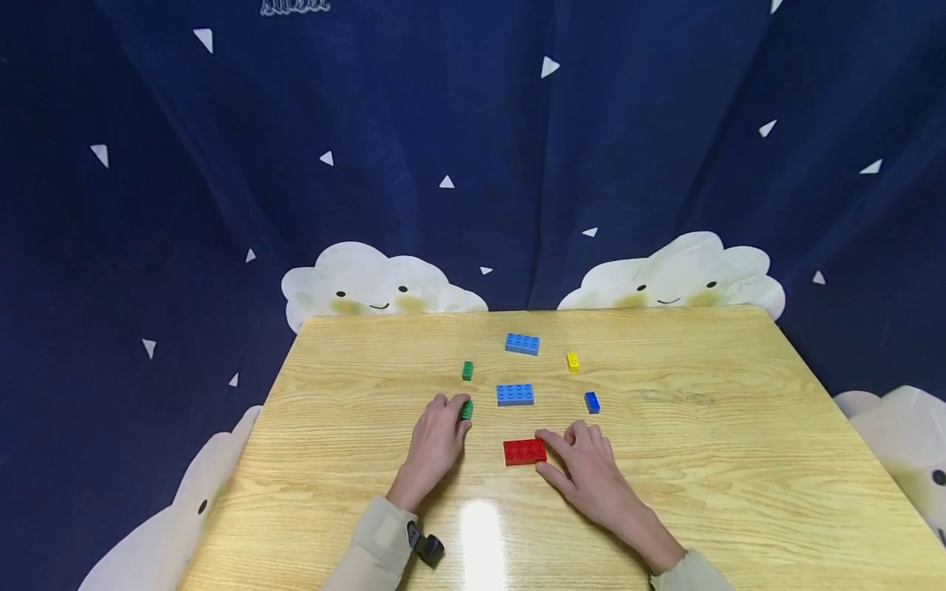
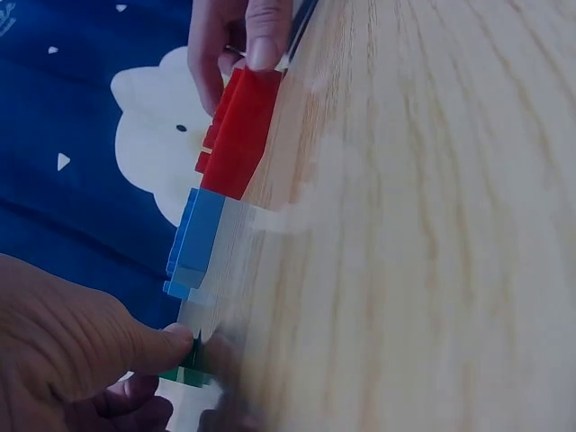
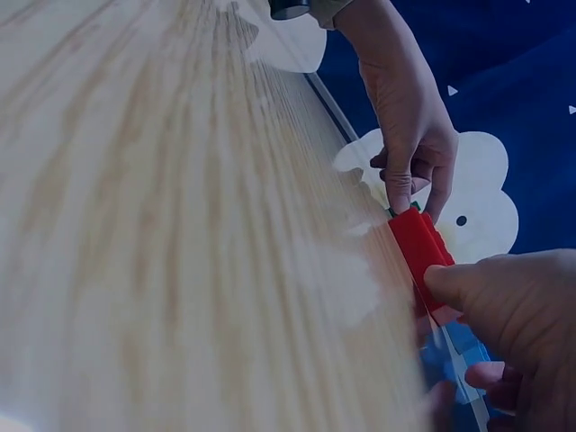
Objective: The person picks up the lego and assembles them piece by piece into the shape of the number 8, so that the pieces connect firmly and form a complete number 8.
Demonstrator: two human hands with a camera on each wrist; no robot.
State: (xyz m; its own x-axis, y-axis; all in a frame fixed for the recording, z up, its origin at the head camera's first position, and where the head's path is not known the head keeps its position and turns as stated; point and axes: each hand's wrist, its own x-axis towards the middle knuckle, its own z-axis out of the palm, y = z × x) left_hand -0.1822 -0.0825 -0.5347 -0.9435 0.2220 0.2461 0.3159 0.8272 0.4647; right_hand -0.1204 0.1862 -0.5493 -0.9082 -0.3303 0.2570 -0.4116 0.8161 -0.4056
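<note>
A small green toy building brick [image 1: 466,410] is pinched between the thumb and fingers of my left hand [image 1: 433,439], which partly cover it. Over to the right, my right hand [image 1: 591,476] grips the right end of a red eight-stud brick [image 1: 521,452], its thumb on the near side and a finger on the far side. From the left wrist view, the red brick [image 2: 245,130] appears low against the tabletop with its studs up. Just beyond it in the head view lies a light blue eight-stud brick [image 1: 515,395], untouched by either hand.
Farther back on the wooden table [image 1: 355,361] lie another light blue brick [image 1: 522,344], a small green brick [image 1: 467,371] and a small yellow brick [image 1: 572,362]. A small dark blue brick [image 1: 592,402] sits beyond my right hand. A navy curtain [image 1: 443,123] hangs behind.
</note>
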